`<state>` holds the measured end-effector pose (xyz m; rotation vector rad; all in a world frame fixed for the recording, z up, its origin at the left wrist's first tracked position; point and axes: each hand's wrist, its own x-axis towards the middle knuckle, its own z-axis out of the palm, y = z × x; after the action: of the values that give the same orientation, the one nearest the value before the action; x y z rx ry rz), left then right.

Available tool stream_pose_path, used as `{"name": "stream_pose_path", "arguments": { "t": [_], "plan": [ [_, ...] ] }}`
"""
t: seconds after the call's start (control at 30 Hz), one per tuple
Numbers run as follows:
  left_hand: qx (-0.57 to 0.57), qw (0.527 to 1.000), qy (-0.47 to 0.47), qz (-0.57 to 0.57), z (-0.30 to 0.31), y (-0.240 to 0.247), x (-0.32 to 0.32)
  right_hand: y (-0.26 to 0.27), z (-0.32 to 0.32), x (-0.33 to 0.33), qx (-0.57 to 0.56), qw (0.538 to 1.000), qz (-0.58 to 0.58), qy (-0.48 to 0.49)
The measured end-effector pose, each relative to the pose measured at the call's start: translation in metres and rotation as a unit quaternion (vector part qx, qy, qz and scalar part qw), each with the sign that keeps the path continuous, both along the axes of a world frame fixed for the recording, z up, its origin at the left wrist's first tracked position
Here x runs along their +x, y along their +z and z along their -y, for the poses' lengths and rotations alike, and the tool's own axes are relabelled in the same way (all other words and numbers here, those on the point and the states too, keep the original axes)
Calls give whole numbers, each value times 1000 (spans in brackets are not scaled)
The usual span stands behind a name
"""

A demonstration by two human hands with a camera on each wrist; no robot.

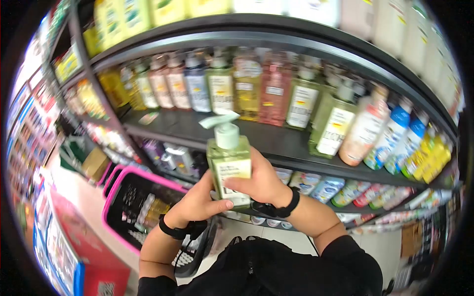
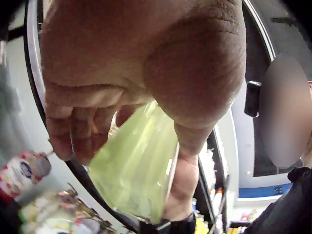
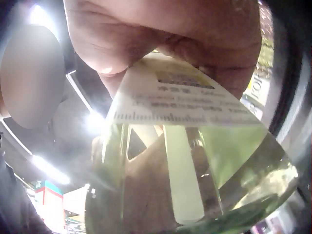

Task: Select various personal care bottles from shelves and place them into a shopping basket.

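A green pump bottle (image 1: 229,158) with a pale pump head and a white printed label stands upright between my two hands, in front of the shelf. My right hand (image 1: 264,180) grips it from the right, its thumb laid across the label. From the lower left my left hand (image 1: 197,200) holds the bottle, thumb near the base and fingers partly hidden behind it. Seen from the left wrist, the clear green side of the bottle (image 2: 134,165) sits below the palm. The right wrist view shows small print on a label (image 3: 185,95) and the see-through bottle base.
Pump bottles in several colours line the shelf (image 1: 276,140), among them a similar green bottle (image 1: 333,123) and a red one (image 1: 274,93). A black shopping basket with a pink rim (image 1: 107,207) is at the lower left. Tubes and pouches fill the shelf below.
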<state>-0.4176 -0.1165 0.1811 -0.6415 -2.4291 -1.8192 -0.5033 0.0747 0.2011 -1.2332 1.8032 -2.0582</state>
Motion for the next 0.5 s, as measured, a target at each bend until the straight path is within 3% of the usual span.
{"name": "stream_pose_path", "arguments": {
  "t": [0.07, 0.17, 0.5],
  "plan": [
    [81, 997, -5, -1, -23, 10, -25, 17, -13, -4, -10, 998, -26, -58],
    [77, 996, -5, -43, -38, 23, -57, 42, -35, -14, 47, 992, -54, -101],
    [82, 992, -62, -70, -76, 40, -122, 49, -67, -36, 23, 968, -128, -214]
  ]
}}
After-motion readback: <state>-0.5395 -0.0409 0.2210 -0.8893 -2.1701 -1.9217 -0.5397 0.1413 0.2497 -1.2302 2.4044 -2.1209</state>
